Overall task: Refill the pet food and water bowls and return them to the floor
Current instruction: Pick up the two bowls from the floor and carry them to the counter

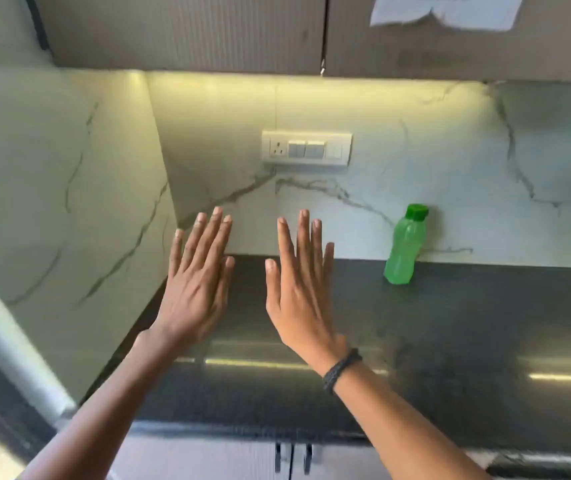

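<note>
The left hand and right hand are hovering flat over the dark table, each grip released and empty, while a green bottle, likely light, slippery plastic best taken mid-body, is standing to their right by the wall; no bowls are showing.

Two grips, the left grip and the right grip — one green bottle, one worktop, one switch plate, one wristband, one paper sheet — two cabinet handles.
</note>
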`<state>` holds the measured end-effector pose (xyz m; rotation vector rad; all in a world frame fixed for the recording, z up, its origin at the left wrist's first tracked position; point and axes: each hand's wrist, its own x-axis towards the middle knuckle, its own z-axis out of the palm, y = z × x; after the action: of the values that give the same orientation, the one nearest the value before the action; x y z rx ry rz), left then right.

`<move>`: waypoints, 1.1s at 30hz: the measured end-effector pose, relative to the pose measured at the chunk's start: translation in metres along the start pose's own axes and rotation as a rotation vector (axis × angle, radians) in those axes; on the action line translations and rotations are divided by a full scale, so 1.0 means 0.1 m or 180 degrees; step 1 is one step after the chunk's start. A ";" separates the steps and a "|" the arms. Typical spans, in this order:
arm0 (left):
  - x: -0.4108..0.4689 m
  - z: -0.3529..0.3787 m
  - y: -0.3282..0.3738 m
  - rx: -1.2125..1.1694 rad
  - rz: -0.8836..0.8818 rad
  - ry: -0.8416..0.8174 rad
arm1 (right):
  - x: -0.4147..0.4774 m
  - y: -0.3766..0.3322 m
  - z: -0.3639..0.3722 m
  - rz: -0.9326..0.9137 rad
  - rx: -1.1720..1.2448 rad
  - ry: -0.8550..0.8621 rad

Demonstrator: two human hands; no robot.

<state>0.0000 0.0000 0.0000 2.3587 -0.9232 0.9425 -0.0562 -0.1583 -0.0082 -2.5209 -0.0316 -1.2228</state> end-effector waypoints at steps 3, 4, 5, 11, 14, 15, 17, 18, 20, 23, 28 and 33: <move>-0.40 0.13 -0.07 0.0148 -0.0276 -0.0263 | -0.41 -0.02 0.25 0.0094 -0.0004 -0.0377; -0.58 0.17 -0.09 0.0173 -0.0376 -0.0363 | -0.59 -0.02 0.34 0.0109 0.0018 -0.0555; -0.74 0.21 -0.11 0.0173 -0.0463 -0.0392 | -0.75 -0.02 0.42 0.0108 0.0057 -0.0663; -1.65 0.26 -0.25 0.0375 -0.1120 -0.0667 | -1.39 -0.17 0.82 -0.0065 0.0296 -0.1432; -2.17 0.21 -0.26 0.0518 -0.1484 -0.0842 | -1.67 -0.34 0.99 -0.0337 0.0523 -0.1918; -2.35 0.17 -0.26 0.0571 -0.1658 -0.0896 | -1.76 -0.42 1.05 -0.0450 0.0604 -0.2080; -2.75 0.06 -0.27 0.0633 -0.2063 -0.1012 | -1.95 -0.60 1.17 -0.0706 0.0732 -0.2375; -2.93 0.01 -0.27 0.0664 -0.2237 -0.1077 | -2.04 -0.68 1.22 -0.0842 0.0761 -0.2487; -3.34 -0.13 -0.30 0.0805 -0.2600 -0.1228 | -2.20 -0.91 1.34 -0.1141 0.0825 -0.2745; -3.88 -0.39 -0.32 0.0976 -0.3202 -0.1274 | -2.40 -1.27 1.51 -0.1514 0.0842 -0.3120; -4.64 -0.89 -0.31 0.1100 -0.4092 -0.0910 | -2.65 -1.91 1.74 -0.2077 0.0940 -0.3764; -5.29 -1.32 -0.48 0.1180 -0.4730 -0.0565 | -2.87 -2.69 2.05 -0.2524 0.0953 -0.4121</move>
<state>-0.3120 0.3339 -0.3011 2.4918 1.0325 0.2368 -0.1256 0.1946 -0.2673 -2.5688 -1.4427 0.4539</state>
